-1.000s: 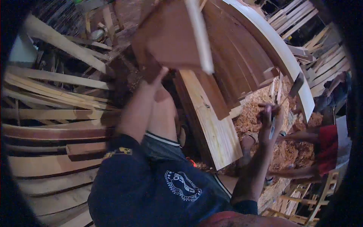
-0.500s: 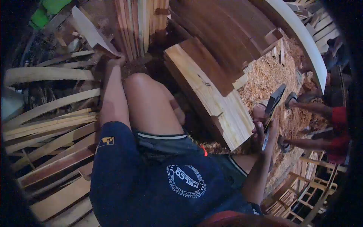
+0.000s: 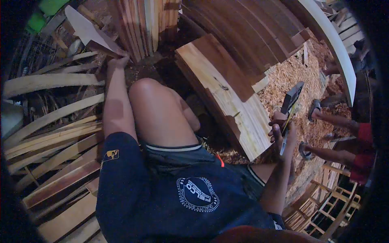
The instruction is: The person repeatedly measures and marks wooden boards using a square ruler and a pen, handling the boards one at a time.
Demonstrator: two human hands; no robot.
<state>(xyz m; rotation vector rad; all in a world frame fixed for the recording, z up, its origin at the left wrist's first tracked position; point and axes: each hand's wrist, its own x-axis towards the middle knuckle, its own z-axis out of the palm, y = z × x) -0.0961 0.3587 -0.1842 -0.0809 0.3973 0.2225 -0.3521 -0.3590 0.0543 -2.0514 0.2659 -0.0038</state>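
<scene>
and here's the wooden board [image 3: 91, 34], angled up and away from the left hand [image 3: 118, 61], its near end caught right in the fingers while the pale face runs out beyond them. the left grip is closed on that end, just above the raised knee [image 3: 148, 91]. over to the right hand [image 3: 283, 133], curled round a dark flat tool [image 3: 292, 97] whose blocky body pokes out past the fingers, with a thin yellow strip [image 3: 291, 117] next to it and a slim whitish pen-like thing [image 3: 283, 146] lying along the palm side (what exactly it is, i can't tell). that grip is narrow, fingers folded in.

just beside it sits a stack of planks [image 3: 227, 97], pale wood topped partly by a brown piece, and beyond that, curved brown boards [image 3: 243, 32] fanning out by a heap of shavings [image 3: 289, 81]. now the lettering: the dark shirt [image 3: 162, 194] wears a round white print, seemingly "felco", with "quality solutions" around it, turned over from this angle, and a yellow patch [image 3: 112, 154] on the sleeve. at far right, another person's legs [image 3: 334, 119], red shorts and sandals.
</scene>
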